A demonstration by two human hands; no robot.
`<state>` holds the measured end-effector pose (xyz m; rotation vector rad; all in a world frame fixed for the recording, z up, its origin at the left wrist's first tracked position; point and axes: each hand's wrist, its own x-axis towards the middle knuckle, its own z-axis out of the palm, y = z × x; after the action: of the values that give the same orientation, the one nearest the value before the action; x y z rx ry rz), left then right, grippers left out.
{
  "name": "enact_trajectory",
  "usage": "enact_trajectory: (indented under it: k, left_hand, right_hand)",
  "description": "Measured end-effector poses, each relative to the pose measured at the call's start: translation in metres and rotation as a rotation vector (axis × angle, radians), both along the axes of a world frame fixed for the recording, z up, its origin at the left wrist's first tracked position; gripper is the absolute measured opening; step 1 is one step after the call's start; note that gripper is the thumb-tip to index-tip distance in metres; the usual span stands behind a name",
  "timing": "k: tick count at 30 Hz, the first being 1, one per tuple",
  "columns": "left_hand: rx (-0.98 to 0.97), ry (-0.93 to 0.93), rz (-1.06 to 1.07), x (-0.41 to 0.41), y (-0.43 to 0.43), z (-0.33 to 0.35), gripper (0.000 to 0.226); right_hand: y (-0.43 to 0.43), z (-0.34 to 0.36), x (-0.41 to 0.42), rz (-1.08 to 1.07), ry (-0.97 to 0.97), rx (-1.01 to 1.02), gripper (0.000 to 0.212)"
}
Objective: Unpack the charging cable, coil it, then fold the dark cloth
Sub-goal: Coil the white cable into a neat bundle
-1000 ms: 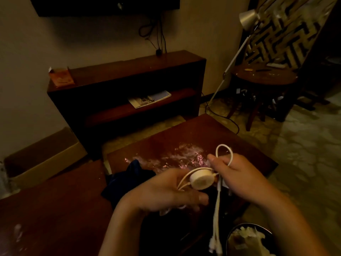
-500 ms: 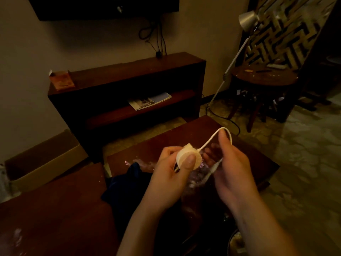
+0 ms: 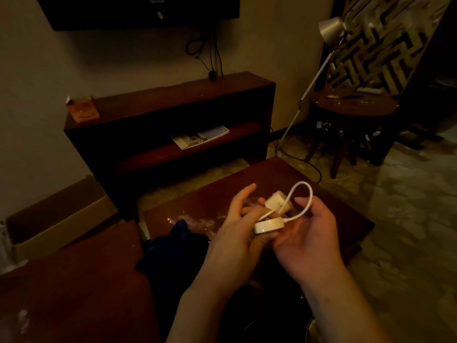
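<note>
Holding cable in both hands, above table. Left hand: index straight, remaining fingers curled at the round disc and square plug, gripping them. Right hand: palm up, half closed, thumb and fingers curled round the cable's slack, fingertips touching the disc's edge. Slack arching up over right thumb. Cloth lying crumpled on table's near-left edge, beside left wrist, untouched. Dim light; finer finger contact not resolved.

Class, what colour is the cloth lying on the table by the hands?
The cloth is dark blue; it shows in the head view, the only one.
</note>
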<state>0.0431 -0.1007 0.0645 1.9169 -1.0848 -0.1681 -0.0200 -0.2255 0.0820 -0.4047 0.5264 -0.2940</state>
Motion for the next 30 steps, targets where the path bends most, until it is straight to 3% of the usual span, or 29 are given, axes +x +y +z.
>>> enact_trajectory:
  k: [5,10,13,16,18,23,26,28,30]
  left_hand:
    - [0.056,0.014,0.114,-0.008,-0.010,0.000,0.040]
    - [0.063,0.176,0.131,-0.005,-0.008,-0.004,0.039]
    - [0.152,0.250,0.093,-0.002,-0.003,-0.009,0.031]
    - [0.349,0.196,0.053,0.001,-0.001,-0.015,0.056]
    - [0.393,0.147,0.062,0.001,-0.002,-0.015,0.060]
    - [0.248,0.077,0.270,0.005,-0.006,-0.016,0.024]
    - [0.089,0.035,0.372,0.007,-0.008,-0.014,0.020]
    - [0.102,0.030,0.315,0.008,-0.010,-0.015,0.027]
    - [0.093,0.188,0.224,0.005,-0.015,-0.014,0.033]
  right_hand:
    - [0.002,-0.003,0.000,-0.080,-0.123,0.067,0.038]
    - [-0.001,-0.004,0.003,-0.095,-0.197,-0.101,0.045]
    - [-0.006,-0.004,0.005,-0.168,-0.191,-0.432,0.052]
    - [-0.005,-0.006,0.005,-0.068,-0.100,-0.960,0.070]
    - [-0.008,-0.012,0.006,-0.054,-0.046,-1.092,0.076]
    - [-0.021,-0.026,0.013,-0.157,0.012,-0.987,0.035]
    - [-0.017,-0.032,0.019,-0.098,0.155,-1.100,0.006]
    - [-0.016,-0.035,0.021,-0.111,0.181,-1.110,0.013]
    - [-0.020,-0.036,0.022,-0.102,0.162,-1.080,0.018]
